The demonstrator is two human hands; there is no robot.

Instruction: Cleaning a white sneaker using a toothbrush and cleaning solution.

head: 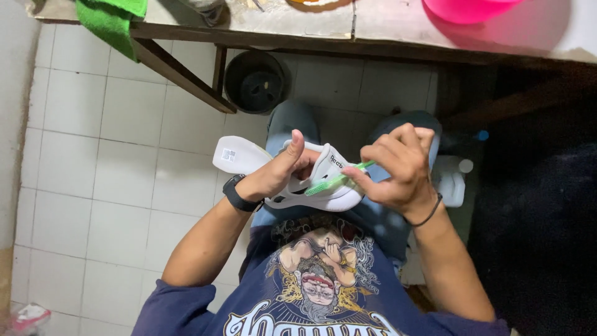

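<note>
White shoe in left hand, green toothbrush in right hand.

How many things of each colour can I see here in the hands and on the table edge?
White: 1, the shoe in the left hand.
Green: 2, the toothbrush in the right hand, the cloth.
Pink: 1, the basin.
Total: 4

This is looking like a home wash area or utility corner. White tiled floor is spreading out beneath a worn tabletop; a green cloth is hanging over its edge, a pink basin is sitting on it, and a dark bucket is standing under it.
</note>
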